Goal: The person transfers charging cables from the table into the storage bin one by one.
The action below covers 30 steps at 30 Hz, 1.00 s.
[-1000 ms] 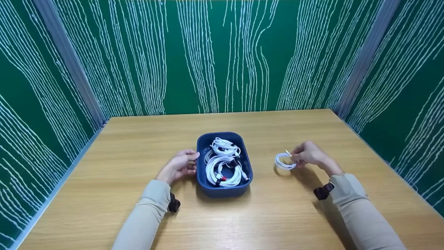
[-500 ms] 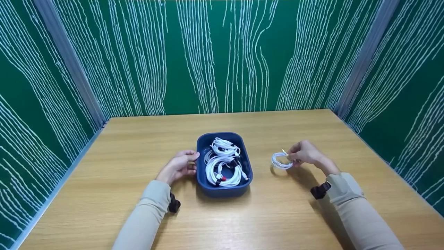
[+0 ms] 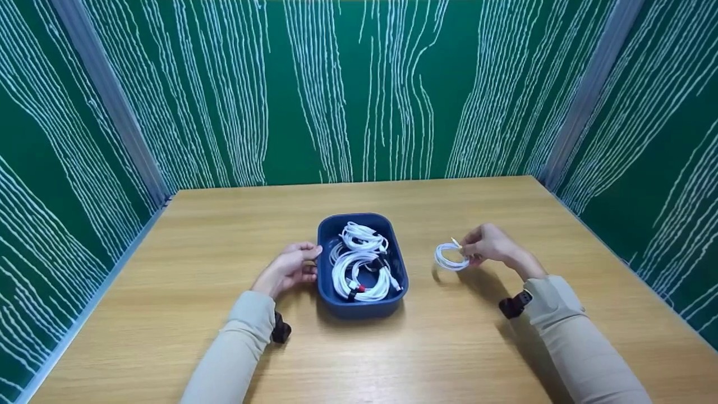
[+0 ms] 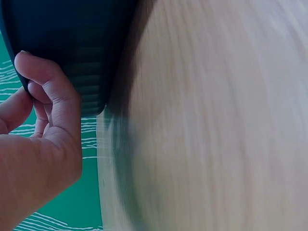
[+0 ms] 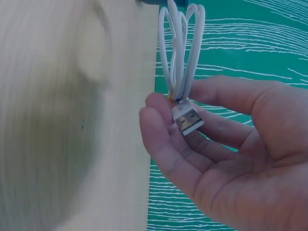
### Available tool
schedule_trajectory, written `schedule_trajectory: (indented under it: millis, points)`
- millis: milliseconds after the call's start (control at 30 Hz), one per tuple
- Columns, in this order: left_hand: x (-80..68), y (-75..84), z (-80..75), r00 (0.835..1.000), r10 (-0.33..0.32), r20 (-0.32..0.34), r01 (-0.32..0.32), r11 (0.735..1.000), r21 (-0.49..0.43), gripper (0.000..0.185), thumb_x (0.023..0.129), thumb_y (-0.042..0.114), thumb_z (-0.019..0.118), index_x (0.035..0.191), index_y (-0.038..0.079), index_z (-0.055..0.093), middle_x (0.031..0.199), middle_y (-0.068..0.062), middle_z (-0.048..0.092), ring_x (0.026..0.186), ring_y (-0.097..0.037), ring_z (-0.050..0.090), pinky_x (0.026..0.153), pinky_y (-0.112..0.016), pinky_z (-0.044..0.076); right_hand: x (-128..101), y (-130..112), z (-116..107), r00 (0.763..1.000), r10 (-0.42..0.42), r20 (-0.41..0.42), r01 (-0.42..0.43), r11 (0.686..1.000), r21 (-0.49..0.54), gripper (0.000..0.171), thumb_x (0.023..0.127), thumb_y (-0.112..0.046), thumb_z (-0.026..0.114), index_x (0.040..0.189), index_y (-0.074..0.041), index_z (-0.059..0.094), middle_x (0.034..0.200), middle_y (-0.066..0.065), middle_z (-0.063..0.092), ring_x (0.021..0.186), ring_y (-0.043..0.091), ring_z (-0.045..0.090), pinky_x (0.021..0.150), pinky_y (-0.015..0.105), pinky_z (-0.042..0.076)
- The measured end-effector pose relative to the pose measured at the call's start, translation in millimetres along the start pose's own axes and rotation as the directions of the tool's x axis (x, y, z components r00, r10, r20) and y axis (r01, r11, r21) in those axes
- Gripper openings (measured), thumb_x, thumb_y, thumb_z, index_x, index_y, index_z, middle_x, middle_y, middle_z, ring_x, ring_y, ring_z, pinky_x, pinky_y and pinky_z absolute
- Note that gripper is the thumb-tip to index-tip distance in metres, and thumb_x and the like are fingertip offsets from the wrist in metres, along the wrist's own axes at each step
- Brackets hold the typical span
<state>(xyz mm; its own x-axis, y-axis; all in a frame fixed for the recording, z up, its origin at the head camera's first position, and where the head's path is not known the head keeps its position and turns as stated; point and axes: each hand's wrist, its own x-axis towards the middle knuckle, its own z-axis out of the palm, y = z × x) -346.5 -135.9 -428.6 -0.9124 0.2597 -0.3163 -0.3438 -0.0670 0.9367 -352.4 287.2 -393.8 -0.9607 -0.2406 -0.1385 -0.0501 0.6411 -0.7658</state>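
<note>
In the head view a dark blue plastic bin (image 3: 360,310) stands on the table with coiled white cables (image 3: 367,238) inside. One larger coil has dark ties and a red bit near its plug. My left hand (image 3: 289,269) pinches the bin's left rim between thumb and fingers. To the right of the bin, my right hand (image 3: 493,247) holds a small coiled white USB cable (image 3: 453,267) just above the table. The right wrist view shows this cable's metal USB plug (image 5: 190,121) below the pinch, its loops standing up past the fingertips.
The wooden table (image 3: 359,359) extends around the bin on all sides. Green panels (image 3: 359,112) with white wavy lines stand behind and at both sides, with grey posts (image 3: 120,95) at the corners. Both wrists carry small black cameras (image 3: 280,328).
My right hand has shifted slightly left toward the bin, carrying the coiled USB cable with it. The left hand and the bin have stayed in place.
</note>
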Motion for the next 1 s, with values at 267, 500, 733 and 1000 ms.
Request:
schedule_trajectory:
  millis: [267, 500, 733, 1000]
  points:
    - [1.4, 2.4, -1.7, 1.0, 0.005, 0.008, -0.005, 1.0, 0.008, 0.01, 0.1, 0.015, 0.05, 0.09, 0.013, 0.049, 0.07, 0.002, 0.052, 0.059, -0.013, 0.052, 0.055, -0.023, 0.047, 4.8, -12.7, 1.4, 1.0, 0.002, 0.015, -0.003, 1.0, 0.022, 0.026, 0.087, -0.001, 0.062, 0.107, 0.015, 0.06, 0.074, 0.003, 0.065, 0.061, 0.01, 0.063, 0.065, 0.03, 0.06]
    - [0.5, 0.2, -1.3, 1.0, -0.005, 0.009, 0.005, 1.0, 0.01, 0.01, 0.1, 0.015, 0.05, 0.09, 0.014, 0.049, 0.071, 0.002, 0.053, 0.06, -0.013, 0.052, 0.056, -0.024, 0.046, 10.0, -22.6, 6.9, 0.999, -0.024, 0.033, 0.024, 1.0, 0.015, 0.024, 0.088, -0.002, 0.064, 0.106, 0.014, 0.062, 0.075, 0.005, 0.066, 0.062, 0.012, 0.064, 0.066, 0.031, 0.06]
    - [1.2, -1.0, -1.1, 1.0, -0.006, 0.001, 0.006, 1.0, -0.003, 0.01, 0.1, 0.015, 0.051, 0.091, 0.014, 0.047, 0.069, 0.002, 0.052, 0.059, -0.013, 0.052, 0.055, -0.023, 0.045, 14.6, -38.8, 12.4, 0.997, -0.063, 0.045, 0.061, 0.998, 0.033, 0.026, 0.087, -0.003, 0.064, 0.106, 0.016, 0.061, 0.074, 0.004, 0.066, 0.061, 0.01, 0.062, 0.061, 0.024, 0.058]
    - [3.0, -2.2, -1.8, 1.0, -0.001, -0.006, 0.001, 1.0, -0.001, 0.011, 0.099, 0.016, 0.051, 0.09, 0.014, 0.046, 0.068, 0.002, 0.053, 0.058, -0.012, 0.051, 0.054, -0.023, 0.045, 16.6, -55.1, 16.1, 0.995, -0.08, 0.058, 0.078, 0.996, 0.035, 0.025, 0.087, -0.002, 0.063, 0.106, 0.015, 0.062, 0.076, 0.007, 0.067, 0.061, 0.011, 0.062, 0.063, 0.027, 0.059]
